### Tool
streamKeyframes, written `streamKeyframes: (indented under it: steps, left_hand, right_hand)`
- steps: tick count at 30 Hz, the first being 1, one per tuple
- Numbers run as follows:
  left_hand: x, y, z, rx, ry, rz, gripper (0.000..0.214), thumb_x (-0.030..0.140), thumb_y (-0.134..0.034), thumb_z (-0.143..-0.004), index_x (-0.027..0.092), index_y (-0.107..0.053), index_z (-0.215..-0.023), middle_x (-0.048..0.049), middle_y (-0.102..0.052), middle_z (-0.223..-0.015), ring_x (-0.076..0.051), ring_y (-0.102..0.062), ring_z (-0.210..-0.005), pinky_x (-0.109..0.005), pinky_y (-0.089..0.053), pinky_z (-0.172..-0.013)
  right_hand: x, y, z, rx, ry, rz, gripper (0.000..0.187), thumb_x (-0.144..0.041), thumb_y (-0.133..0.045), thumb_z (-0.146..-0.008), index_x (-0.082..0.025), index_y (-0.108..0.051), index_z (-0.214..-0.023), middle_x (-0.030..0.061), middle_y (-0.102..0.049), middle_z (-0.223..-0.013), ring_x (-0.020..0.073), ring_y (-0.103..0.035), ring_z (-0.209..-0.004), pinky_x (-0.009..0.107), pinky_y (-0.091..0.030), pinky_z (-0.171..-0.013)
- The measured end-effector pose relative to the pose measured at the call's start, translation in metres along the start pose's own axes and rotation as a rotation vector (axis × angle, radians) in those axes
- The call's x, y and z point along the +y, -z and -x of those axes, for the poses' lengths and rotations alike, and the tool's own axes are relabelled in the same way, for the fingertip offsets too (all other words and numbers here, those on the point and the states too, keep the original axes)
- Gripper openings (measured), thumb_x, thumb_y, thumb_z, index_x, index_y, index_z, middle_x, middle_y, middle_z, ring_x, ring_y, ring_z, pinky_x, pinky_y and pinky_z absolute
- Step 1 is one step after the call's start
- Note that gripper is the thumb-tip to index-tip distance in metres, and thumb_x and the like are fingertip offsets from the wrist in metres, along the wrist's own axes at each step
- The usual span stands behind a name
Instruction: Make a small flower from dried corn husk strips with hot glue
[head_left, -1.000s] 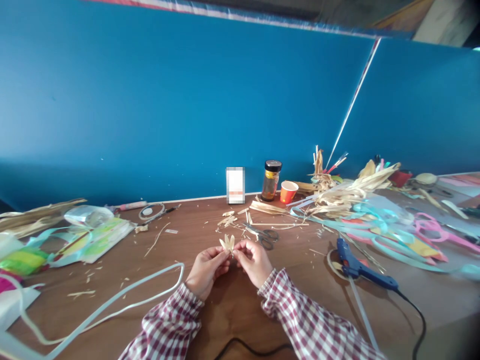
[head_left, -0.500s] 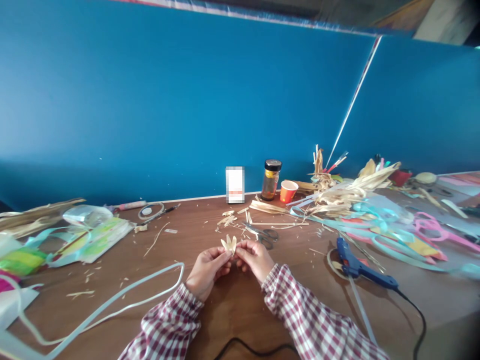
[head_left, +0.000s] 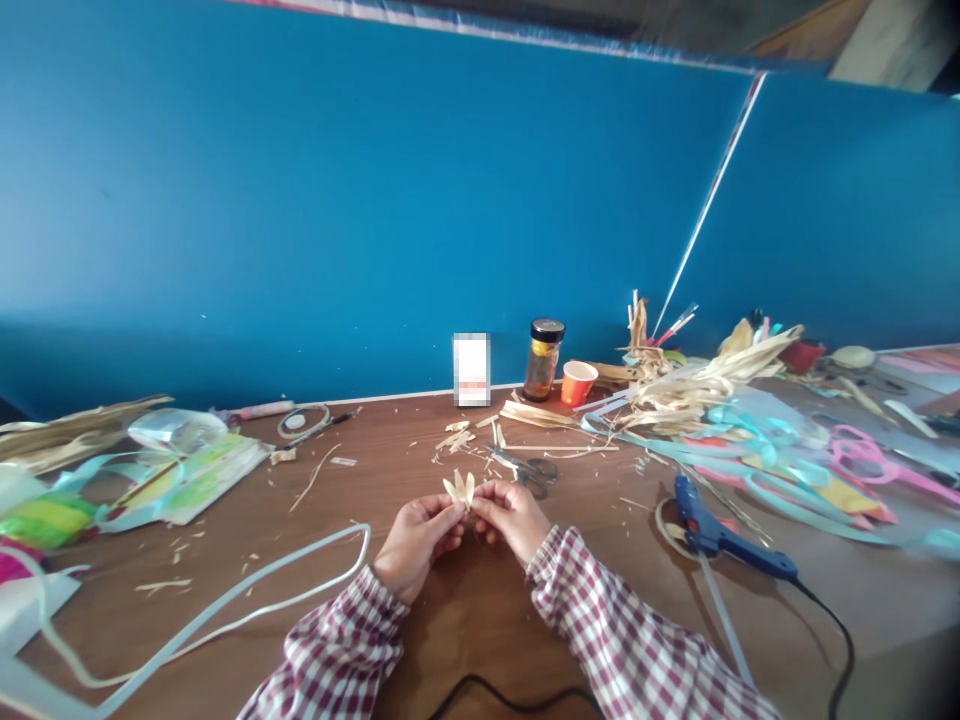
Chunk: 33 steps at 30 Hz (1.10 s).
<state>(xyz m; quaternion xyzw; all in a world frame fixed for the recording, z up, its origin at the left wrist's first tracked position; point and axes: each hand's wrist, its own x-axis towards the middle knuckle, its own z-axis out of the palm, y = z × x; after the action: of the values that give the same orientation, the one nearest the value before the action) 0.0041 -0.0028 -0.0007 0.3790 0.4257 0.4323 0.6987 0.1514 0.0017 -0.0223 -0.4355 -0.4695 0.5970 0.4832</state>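
My left hand [head_left: 415, 538] and my right hand [head_left: 508, 517] meet over the middle of the brown table [head_left: 465, 620], both pinched on the base of a small pale husk flower [head_left: 459, 489] whose petals fan upward. Both sleeves are red-and-white check. Grey scissors [head_left: 529, 469] lie just beyond my right hand. A blue glue gun [head_left: 716, 533] lies to the right with its black cord trailing toward me.
Husk strips and a heap of dried husks [head_left: 690, 390] lie at the back right among teal and pink ribbons [head_left: 787, 460]. A glass jar [head_left: 543, 360] and an orange paper cup [head_left: 577, 383] stand by the blue wall. Plastic packets [head_left: 187, 475] and a pale cord [head_left: 225, 610] lie left.
Both hands have stayed together on the husk flower; the right hand shifted slightly and the petals sit a little more upright.
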Motion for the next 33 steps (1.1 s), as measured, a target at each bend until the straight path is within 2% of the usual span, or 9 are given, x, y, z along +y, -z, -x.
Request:
streamKeyframes:
  steps: [9,33]
  left_hand:
    - [-0.002,0.0031,-0.0022,-0.02,0.031,0.064,0.023,0.028,-0.077,-0.059,0.011,-0.063,-0.065,0.0,-0.061,-0.059,-0.004,-0.051,-0.049,-0.013,-0.045,-0.047]
    - [-0.0035,-0.001,-0.0014,0.02,-0.006,-0.025,0.026,0.032,-0.077,-0.057,0.011,-0.064,-0.063,0.0002,-0.06,-0.056,-0.004,-0.051,-0.048,-0.013,-0.042,-0.047]
  right_hand:
    - [-0.0028,0.0001,0.0002,-0.025,-0.013,-0.021,0.025,-0.037,-0.068,-0.067,-0.016,-0.061,-0.077,-0.0008,-0.062,-0.064,0.0084,-0.054,-0.05,0.017,-0.039,-0.04]
    - [-0.0013,-0.0002,-0.0006,0.018,-0.023,0.029,0.024,-0.036,-0.069,-0.064,-0.016,-0.06,-0.075,-0.0031,-0.058,-0.057,0.008,-0.053,-0.048,0.018,-0.04,-0.04]
